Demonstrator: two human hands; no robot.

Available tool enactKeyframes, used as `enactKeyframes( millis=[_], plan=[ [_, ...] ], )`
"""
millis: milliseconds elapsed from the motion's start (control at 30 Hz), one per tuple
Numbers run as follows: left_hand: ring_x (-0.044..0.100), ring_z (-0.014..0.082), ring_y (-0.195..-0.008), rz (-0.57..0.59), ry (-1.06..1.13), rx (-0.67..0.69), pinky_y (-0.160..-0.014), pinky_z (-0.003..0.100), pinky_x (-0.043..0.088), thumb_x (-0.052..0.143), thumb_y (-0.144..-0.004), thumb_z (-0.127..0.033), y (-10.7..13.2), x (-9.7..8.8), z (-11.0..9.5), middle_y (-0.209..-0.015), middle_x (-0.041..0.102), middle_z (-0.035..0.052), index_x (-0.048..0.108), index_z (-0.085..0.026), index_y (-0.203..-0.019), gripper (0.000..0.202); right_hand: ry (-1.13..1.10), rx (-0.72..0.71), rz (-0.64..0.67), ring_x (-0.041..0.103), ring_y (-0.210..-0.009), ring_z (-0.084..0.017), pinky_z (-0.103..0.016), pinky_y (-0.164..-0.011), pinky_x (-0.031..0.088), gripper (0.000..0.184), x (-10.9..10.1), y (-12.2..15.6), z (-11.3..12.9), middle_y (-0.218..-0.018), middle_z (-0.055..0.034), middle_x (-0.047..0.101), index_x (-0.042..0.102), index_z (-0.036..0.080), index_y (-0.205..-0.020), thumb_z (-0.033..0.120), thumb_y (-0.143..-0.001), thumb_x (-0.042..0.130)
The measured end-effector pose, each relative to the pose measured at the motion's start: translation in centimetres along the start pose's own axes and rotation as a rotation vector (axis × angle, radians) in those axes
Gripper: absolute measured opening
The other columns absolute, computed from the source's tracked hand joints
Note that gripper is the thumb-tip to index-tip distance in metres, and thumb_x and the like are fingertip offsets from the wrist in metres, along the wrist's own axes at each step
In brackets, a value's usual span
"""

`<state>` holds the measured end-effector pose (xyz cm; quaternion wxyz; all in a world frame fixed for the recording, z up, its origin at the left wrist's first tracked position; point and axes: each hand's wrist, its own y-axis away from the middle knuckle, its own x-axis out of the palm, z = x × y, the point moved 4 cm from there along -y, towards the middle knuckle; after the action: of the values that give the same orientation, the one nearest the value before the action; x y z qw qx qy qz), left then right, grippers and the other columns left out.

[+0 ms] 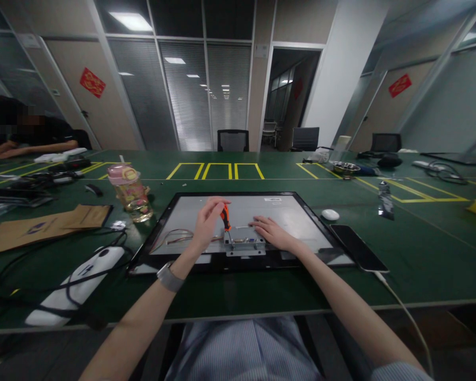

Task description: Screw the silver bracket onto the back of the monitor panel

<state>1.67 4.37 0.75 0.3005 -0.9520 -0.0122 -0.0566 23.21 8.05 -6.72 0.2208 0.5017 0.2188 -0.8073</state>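
A flat display panel in a black frame lies face down on the green table. A small metal circuit box sits on its near middle. My left hand is closed round an orange-handled screwdriver, held upright with its tip on the box's left corner. My right hand rests flat on the panel beside the box, fingers stretched out and touching its right end. Thin coloured wires run across the panel's left part. A watch sits on my left wrist.
A black phone on a white cable lies right of the panel, with a small white oval object behind it. A pink-lidded bottle, brown envelopes and a white device with black cables lie left. Another person's arm rests far left.
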Motion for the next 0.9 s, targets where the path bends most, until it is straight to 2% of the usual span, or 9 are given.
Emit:
enactKeyframes(
  millis=[167,300,367,600,667,767,833,900],
  plan=[
    [0.053,0.0125,-0.075,-0.031,-0.125,0.064,-0.068,0.023,0.043,0.059,-0.081,-0.034,-0.06,-0.07,-0.49,-0.082,0.057,0.003,0.069,-0.018,-0.083,0.019,-0.015,0.002,0.006,0.03,-0.135,-0.024,-0.05,-0.109,0.017,0.052,-0.03,0.0,-0.02,-0.142,-0.0109,0.04,0.048,0.024,-0.13,0.048,-0.094,0.02],
    [0.057,0.0133,-0.076,0.027,0.044,-0.017,-0.074,0.026,0.045,0.052,-0.085,-0.035,0.0,0.2,-0.02,-0.081,0.061,0.0036,0.067,-0.019,-0.095,0.024,-0.009,-0.002,0.007,0.03,-0.134,-0.024,-0.049,-0.109,0.017,0.051,-0.17,0.03,0.12,-0.142,-0.0106,0.04,0.049,0.023,-0.129,0.047,-0.094,0.02],
    [0.058,0.0137,-0.079,0.056,0.116,-0.05,-0.076,0.027,0.045,0.049,-0.087,-0.035,0.06,0.35,0.15,-0.082,0.063,0.0042,0.066,-0.018,-0.095,0.025,-0.006,-0.001,0.006,0.03,-0.134,-0.024,-0.049,-0.109,0.017,0.05,-0.17,0.01,0.11,-0.142,-0.01,0.04,0.049,0.023,-0.129,0.046,-0.094,0.02],
    [0.052,0.0083,-0.068,-0.018,-0.072,0.04,-0.063,0.02,0.043,0.064,-0.077,-0.034,0.22,0.27,-0.58,-0.08,0.054,0.0004,0.07,-0.019,-0.082,0.017,0.007,0.001,0.009,0.03,-0.135,-0.024,-0.049,-0.109,0.018,0.05,-0.01,-0.08,0.04,-0.141,-0.0113,0.041,0.048,0.023,-0.13,0.046,-0.094,0.021],
    [0.054,0.0093,-0.069,-0.007,-0.054,0.017,-0.066,0.021,0.043,0.061,-0.08,-0.034,0.26,0.37,-0.56,-0.078,0.055,0.0008,0.069,-0.019,-0.087,0.019,0.008,0.003,0.007,0.03,-0.134,-0.024,-0.049,-0.109,0.018,0.05,-0.04,-0.05,0.1,-0.142,-0.0109,0.041,0.048,0.023,-0.13,0.046,-0.094,0.02],
    [0.058,0.013,-0.075,0.046,0.1,-0.042,-0.075,0.027,0.046,0.051,-0.085,-0.035,0.27,0.62,-0.22,-0.078,0.061,0.0028,0.066,-0.018,-0.097,0.026,0.009,0.004,0.008,0.031,-0.134,-0.024,-0.049,-0.109,0.018,0.05,-0.1,-0.01,0.2,-0.142,-0.0102,0.041,0.048,0.024,-0.13,0.046,-0.095,0.02],
    [0.059,0.0153,-0.077,0.071,0.167,-0.058,-0.078,0.03,0.046,0.048,-0.087,-0.036,0.25,0.71,0.0,-0.078,0.062,0.0044,0.066,-0.016,-0.096,0.028,0.013,0.004,0.009,0.03,-0.134,-0.024,-0.049,-0.109,0.017,0.05,-0.16,0.02,0.23,-0.142,-0.01,0.041,0.048,0.024,-0.13,0.046,-0.095,0.02],
    [0.058,0.0155,-0.078,0.05,0.123,-0.038,-0.076,0.029,0.045,0.05,-0.086,-0.037,0.19,0.56,0.05,-0.082,0.061,0.0055,0.067,-0.016,-0.09,0.028,0.011,0.006,0.007,0.03,-0.135,-0.023,-0.049,-0.109,0.017,0.051,-0.21,0.05,0.24,-0.142,-0.0099,0.04,0.048,0.024,-0.13,0.047,-0.094,0.02]
  ],
)
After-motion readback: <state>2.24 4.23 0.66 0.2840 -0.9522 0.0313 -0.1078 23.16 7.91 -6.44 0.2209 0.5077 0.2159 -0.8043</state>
